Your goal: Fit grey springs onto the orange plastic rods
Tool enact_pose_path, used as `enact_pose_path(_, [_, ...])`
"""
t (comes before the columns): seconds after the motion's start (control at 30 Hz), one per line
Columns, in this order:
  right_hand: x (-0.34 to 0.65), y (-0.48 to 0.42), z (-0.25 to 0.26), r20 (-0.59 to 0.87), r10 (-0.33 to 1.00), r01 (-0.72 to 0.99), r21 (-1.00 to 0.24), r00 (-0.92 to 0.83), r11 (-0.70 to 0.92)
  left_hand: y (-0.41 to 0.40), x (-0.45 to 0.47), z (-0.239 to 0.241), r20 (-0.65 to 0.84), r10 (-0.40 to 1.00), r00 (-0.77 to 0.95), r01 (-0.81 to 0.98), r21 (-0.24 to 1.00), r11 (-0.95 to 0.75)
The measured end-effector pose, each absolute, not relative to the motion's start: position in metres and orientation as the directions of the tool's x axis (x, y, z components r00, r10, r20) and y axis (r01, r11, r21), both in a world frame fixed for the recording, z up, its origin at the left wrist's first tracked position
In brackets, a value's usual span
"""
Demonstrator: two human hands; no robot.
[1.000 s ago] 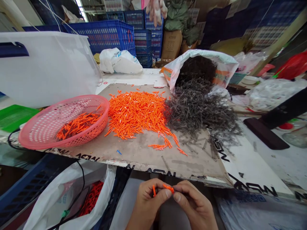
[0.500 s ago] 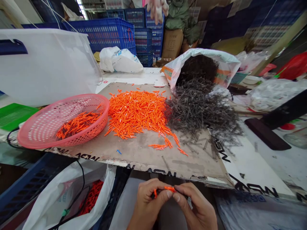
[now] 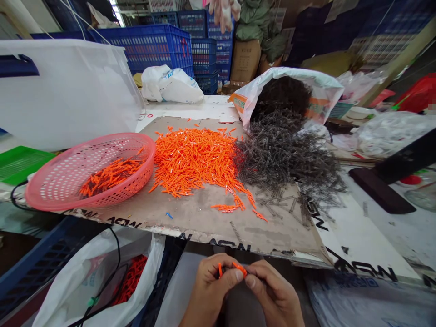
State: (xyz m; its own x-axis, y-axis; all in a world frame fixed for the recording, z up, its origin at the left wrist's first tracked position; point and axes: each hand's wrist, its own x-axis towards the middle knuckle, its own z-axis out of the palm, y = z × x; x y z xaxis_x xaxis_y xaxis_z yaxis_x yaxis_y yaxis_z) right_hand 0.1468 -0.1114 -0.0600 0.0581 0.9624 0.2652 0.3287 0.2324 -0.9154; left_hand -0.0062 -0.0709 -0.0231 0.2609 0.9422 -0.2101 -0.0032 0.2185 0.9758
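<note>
Below the table's front edge, my left hand (image 3: 209, 290) and my right hand (image 3: 272, 295) meet fingertip to fingertip. Both are closed in a pinch on small orange plastic pins (image 3: 238, 268); one pin sticks up from the left fingers. On the brown cardboard sheet (image 3: 204, 218) lies a big heap of orange pins (image 3: 192, 159). To its right spreads a heap of dark metal springs (image 3: 282, 159), spilling from a white sack (image 3: 289, 86). A pink mesh basket (image 3: 61, 181) at the left holds more orange pieces.
A white translucent bin (image 3: 68, 91) stands behind the basket, with a green tray (image 3: 17, 165) at far left. Blue crates (image 3: 153, 45) are stacked at the back. A white plastic bag (image 3: 102, 281) with red parts hangs under the table. A black object (image 3: 391, 177) lies at right.
My hands have stayed together in my lap; the fingers have shifted slightly around the orange pins. Nothing on the table has moved.
</note>
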Motion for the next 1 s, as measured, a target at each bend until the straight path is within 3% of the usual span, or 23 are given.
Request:
enact_pose_path(0.13, [0.138,-0.114,-0.055,0.299,0.933,0.405,-0.892,0.2,0.199,-0.072,-0.005,-0.022,-0.211,0.949,0.235,0.016,0.977,0.213])
enact_pose_path(0.23, [0.135,-0.116,-0.053,0.339,0.917,0.456,-0.864,0.21,0.215,-0.073,-0.005,-0.022,-0.221,0.951,0.217,0.023,0.975,0.222])
enact_pose_path(0.33, [0.138,-0.115,-0.054,0.301,0.945,0.456,-0.864,0.125,0.215,-0.073,-0.004,-0.021,-0.238,0.946,0.218,0.007,0.97,0.242])
enact_pose_path(0.5, [0.145,-0.108,-0.057,0.071,0.997,0.305,-0.95,0.004,0.066,-0.072,0.0,-0.021,-0.325,0.918,0.226,-0.111,0.928,0.355])
enact_pose_path(0.67, [0.135,-0.105,-0.057,0.139,0.989,0.275,-0.95,-0.051,0.147,-0.069,0.0,-0.028,-0.362,0.908,0.213,-0.275,0.869,0.411])
enact_pose_path(0.87, [0.139,-0.104,-0.068,0.229,0.968,0.329,-0.926,0.1,0.185,-0.05,-0.043,-0.004,-0.323,0.945,0.059,-0.378,0.869,0.32])
enact_pose_path(1.0, [0.152,-0.097,-0.072,0.244,0.967,0.463,-0.867,0.069,0.185,-0.011,-0.099,0.037,-0.097,0.964,-0.249,-0.245,0.969,0.034])
